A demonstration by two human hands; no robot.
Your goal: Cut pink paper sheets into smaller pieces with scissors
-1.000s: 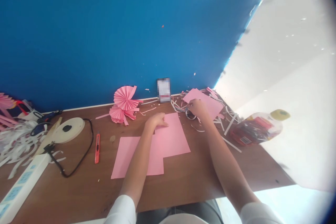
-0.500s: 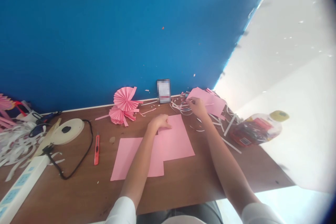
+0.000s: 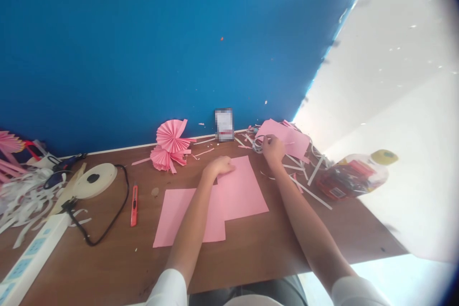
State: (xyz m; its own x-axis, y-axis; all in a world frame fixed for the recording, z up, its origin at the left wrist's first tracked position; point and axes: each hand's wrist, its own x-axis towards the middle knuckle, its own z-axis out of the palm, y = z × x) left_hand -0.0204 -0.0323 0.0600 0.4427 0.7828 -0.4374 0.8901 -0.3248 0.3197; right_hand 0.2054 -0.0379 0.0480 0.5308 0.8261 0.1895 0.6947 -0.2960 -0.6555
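Two flat pink paper sheets lie overlapping in front of me, one at the right [image 3: 244, 191] and one lower at the left [image 3: 172, 220]. My left hand [image 3: 220, 166] rests at the top left corner of the right-hand sheet. Its fingers are curled in, and whether anything is inside them is hidden. Over at the scrap pile, my right hand [image 3: 273, 149] is closed on thin, pale curled paper strips [image 3: 257, 145]. Just behind it lies another pink sheet [image 3: 296, 142], on top of loose strips.
Pink pleated paper fans [image 3: 172, 136] lie near the blue wall. Left of the sheets are a red utility knife [image 3: 134, 205], a white reel [image 3: 103, 184], a power strip [image 3: 38, 256] and white paper scraps [image 3: 25, 196]. A clear yellow-capped bottle [image 3: 355, 174] lies at the right.
My right hand has moved slightly right and down, gathering curled strips into its fingers. The strips that lay spread left of it are now bunched. My left hand has stayed almost still.
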